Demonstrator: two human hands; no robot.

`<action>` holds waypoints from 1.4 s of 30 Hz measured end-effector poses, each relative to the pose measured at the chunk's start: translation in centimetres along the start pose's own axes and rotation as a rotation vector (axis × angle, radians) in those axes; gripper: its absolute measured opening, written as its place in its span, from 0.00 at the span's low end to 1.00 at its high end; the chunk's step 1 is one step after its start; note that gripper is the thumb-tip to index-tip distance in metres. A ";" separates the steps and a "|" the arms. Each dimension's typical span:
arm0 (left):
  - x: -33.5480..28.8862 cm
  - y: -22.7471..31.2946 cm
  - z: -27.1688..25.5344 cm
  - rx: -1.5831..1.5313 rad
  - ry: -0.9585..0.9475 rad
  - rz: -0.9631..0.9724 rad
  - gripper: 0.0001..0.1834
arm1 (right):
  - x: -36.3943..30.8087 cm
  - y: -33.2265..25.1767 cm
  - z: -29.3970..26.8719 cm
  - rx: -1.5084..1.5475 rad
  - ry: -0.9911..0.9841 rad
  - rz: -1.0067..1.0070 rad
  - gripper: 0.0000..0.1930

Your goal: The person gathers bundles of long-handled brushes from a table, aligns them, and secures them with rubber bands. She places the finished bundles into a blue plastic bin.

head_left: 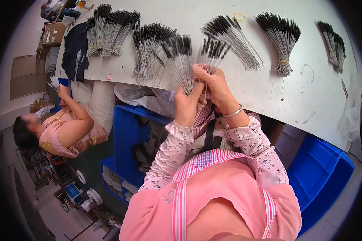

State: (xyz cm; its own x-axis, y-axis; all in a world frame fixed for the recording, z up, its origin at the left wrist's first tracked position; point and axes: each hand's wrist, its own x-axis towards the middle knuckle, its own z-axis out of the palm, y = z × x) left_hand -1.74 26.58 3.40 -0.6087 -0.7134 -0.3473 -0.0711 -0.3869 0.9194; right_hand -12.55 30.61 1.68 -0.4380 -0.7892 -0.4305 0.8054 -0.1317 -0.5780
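My left hand (pixel 187 105) and my right hand (pixel 214 84) meet at the near edge of a white table (pixel 269 92). Both grip a fanned bunch of thin wire brushes with black bristle tips (pixel 184 56). The left hand clasps the wire stems from below. The right hand pinches stems on the right side of the fan, where another cluster of black tips (pixel 215 48) spreads upward. A silver bangle sits on my right wrist. The stems' lower ends are hidden inside my hands.
Several bundles of the same brushes lie on the table: far left (pixel 108 30), centre (pixel 149 44), right of centre (pixel 233 38), one tied with a yellow band (pixel 282 40), far right (pixel 333 44). A loose yellow rubber band (pixel 239 17). Blue bins (pixel 128 136) (pixel 321 172) stand below. Another person (pixel 60 128) sits left.
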 end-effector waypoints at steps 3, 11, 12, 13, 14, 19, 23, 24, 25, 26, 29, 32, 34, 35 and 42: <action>0.1 0.0 -0.1 0.044 -0.011 0.000 0.10 | 0.0 0.0 0.2 -0.103 -0.005 -0.045 0.08; 0.4 0.4 -0.1 -0.146 -0.082 -0.139 0.15 | -0.4 -0.4 0.3 0.009 0.108 0.004 0.10; 0.4 0.3 -0.2 -0.152 -0.093 -0.134 0.16 | -0.4 -0.3 0.2 0.015 0.091 -0.002 0.10; 0.5 0.2 -0.4 -0.157 -0.105 -0.128 0.16 | -0.3 -0.2 0.1 0.020 0.074 -0.009 0.10; 0.6 0.0 -0.6 -0.162 -0.117 -0.123 0.16 | -0.3 -0.2 0.0 0.025 0.057 -0.017 0.10; 0.6 -0.3 -1.4 -0.108 -0.186 -0.117 0.18 | -0.9 -1.2 0.1 -0.032 -0.079 0.017 0.10; 0.7 -0.2 -1.4 -0.016 -0.206 -0.088 0.19 | -1.0 -1.3 -0.2 0.046 -0.110 0.013 0.09; 0.7 0.0 -1.1 -0.009 -0.188 -0.049 0.19 | -1.0 -1.3 -0.2 0.066 -0.096 0.002 0.09; 0.4 0.3 -0.4 -0.004 -0.171 -0.014 0.19 | -1.1 -1.1 -0.3 0.085 -0.079 -0.007 0.09; 0.3 0.4 0.1 0.001 -0.154 0.021 0.20 | -1.1 -1.1 -0.4 0.104 -0.062 -0.017 0.10; -0.1 0.0 0.7 0.039 -0.106 0.068 0.20 | -1.3 -1.0 -0.9 0.106 -0.104 -0.053 0.13; 0.1 -0.5 -0.2 0.034 -0.214 0.072 0.20 | -1.4 -1.1 -1.7 0.095 -0.227 -0.058 0.18; 0.1 -0.5 -0.5 0.025 -0.246 0.057 0.19 | -1.5 -0.9 -1.8 0.061 -0.210 -0.078 0.18; 0.1 -0.4 -0.6 0.021 -0.262 0.050 0.19 | -1.5 -0.8 -1.7 0.043 -0.203 -0.087 0.18; 0.0 -0.1 -1.1 -0.171 -0.462 -0.228 0.15 | -3.6 -2.2 0.0 -0.325 -0.081 -0.074 0.16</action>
State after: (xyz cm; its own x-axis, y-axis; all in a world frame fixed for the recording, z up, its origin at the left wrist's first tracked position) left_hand -0.84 25.99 3.15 -0.8794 -0.2842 -0.3819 -0.1359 -0.6191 0.7735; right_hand -12.76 33.73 4.52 -0.4470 -0.8314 -0.3302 0.5971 -0.0025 -0.8022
